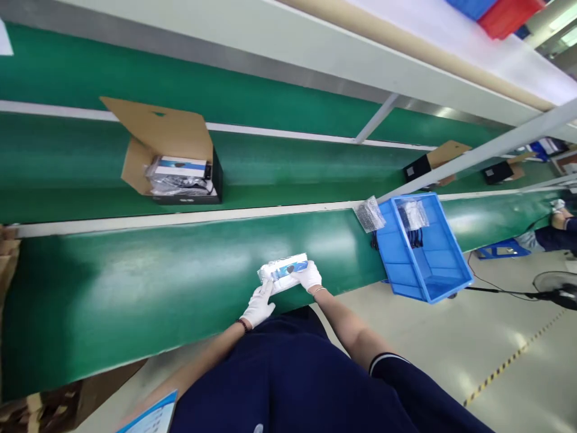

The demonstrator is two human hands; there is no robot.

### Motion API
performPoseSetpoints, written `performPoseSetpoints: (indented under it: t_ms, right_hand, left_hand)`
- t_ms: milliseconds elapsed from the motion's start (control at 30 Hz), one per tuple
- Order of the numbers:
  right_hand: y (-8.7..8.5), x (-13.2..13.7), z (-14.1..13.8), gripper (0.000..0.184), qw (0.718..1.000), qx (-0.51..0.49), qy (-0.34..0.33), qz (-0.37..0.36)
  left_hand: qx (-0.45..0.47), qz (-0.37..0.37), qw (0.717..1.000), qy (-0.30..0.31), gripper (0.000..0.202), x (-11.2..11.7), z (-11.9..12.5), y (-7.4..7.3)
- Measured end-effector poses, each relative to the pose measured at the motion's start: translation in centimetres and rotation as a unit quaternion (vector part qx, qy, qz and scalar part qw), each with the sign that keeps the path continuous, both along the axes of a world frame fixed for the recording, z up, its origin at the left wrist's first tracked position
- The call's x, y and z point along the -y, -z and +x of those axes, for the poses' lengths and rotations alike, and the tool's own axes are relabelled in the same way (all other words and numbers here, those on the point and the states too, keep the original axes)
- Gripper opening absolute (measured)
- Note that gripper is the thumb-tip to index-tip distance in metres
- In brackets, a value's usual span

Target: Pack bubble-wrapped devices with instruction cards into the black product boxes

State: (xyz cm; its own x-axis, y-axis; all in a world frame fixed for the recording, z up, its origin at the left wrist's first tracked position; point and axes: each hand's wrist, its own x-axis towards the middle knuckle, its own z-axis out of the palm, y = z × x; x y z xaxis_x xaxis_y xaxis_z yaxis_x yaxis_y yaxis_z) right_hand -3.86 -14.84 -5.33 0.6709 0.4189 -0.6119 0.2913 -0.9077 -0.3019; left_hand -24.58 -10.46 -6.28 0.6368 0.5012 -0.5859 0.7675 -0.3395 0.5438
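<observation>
A small white box with a blue printed band lies above the green bench in front of me, with crinkled clear plastic wrap at its left end. My right hand, in a white glove, grips the box's right end, thumb on top. On the near left side, my gloved left hand presses its fingers against the box and wrap. Its fingertips are partly lost against the white surface. To the right, a bubble-wrap pouch rests at the edge of a blue plastic bin.
An open cardboard carton with a white-blue box and bagged parts stands on the conveyor belt behind the bench. More open cartons sit farther right. A metal post slants past the bin. Another person's arm shows far right, near a fan.
</observation>
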Motion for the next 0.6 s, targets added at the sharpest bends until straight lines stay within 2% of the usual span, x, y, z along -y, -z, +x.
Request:
performPoseSetpoints:
  t_ms: [133, 233, 333, 400, 467, 533, 600]
  right_hand:
    - [0.5, 1.6, 4.2, 0.055, 0.997, 0.005, 0.027, 0.068]
    - [0.9, 2.7, 9.1, 0.051, 0.994, 0.004, 0.03, 0.108]
    - [1.0, 3.4, 14.3, 0.043, 0.989, -0.006, 0.022, 0.146]
    - [0.7, 3.8, 17.1, 0.029, 0.983, -0.014, 0.017, 0.18]
    - [-0.1, 4.1, 18.8, 0.018, 0.976, -0.036, 0.016, 0.215]
    - [-1.2, 4.2, 19.8, 0.022, 0.965, -0.077, 0.007, 0.25]
    - [-2.4, 4.3, 20.6, 0.026, 0.95, -0.12, -0.015, 0.287]
  left_hand:
    - [-0.032, 0.066, 0.997, 0.015, 0.079, 1.9, 5.7, 0.8]
    - [-0.055, 0.121, 0.991, 0.004, 0.079, 2.9, 11.3, 1.3]
    - [-0.065, 0.139, 0.988, -0.016, 0.074, 3.5, 16.3, 1.1]
    - [-0.045, 0.15, 0.985, -0.076, 0.068, 3.8, 18.6, 0.4]
    - [0.012, 0.165, 0.974, -0.158, 0.061, 4.0, 20.4, -0.8]
    - [0.078, 0.147, 0.963, -0.214, 0.054, 4.2, 21.7, -2.3]
    - [0.129, 0.085, 0.952, -0.264, 0.047, 4.3, 22.6, -3.9]
